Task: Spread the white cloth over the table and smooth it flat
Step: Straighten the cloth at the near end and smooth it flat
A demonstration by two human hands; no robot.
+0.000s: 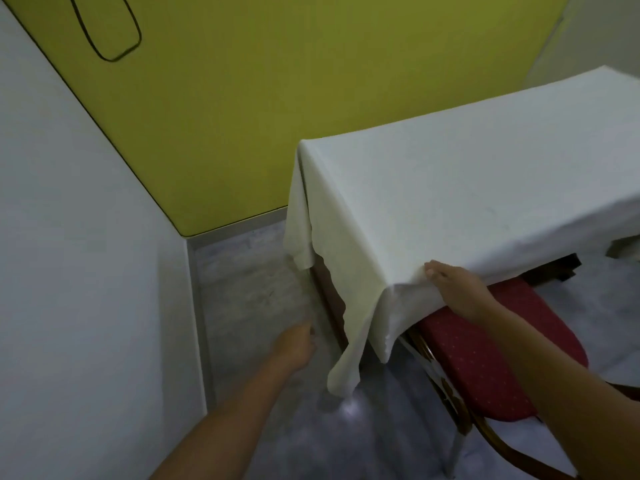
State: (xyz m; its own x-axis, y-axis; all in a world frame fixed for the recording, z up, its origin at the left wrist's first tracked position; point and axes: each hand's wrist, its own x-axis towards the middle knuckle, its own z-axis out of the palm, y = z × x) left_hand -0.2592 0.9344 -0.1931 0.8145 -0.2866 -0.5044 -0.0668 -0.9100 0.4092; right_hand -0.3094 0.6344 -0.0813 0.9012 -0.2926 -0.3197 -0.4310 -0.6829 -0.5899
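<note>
Now right hand [457, 289] fingers pinch white cloth [450, 188] edge; left hand [294, 346] fingers curled, empty.

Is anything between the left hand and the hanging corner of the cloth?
Nothing visible. The left hand hangs over bare floor, apart from the white cloth, with an open gap between them.
</note>
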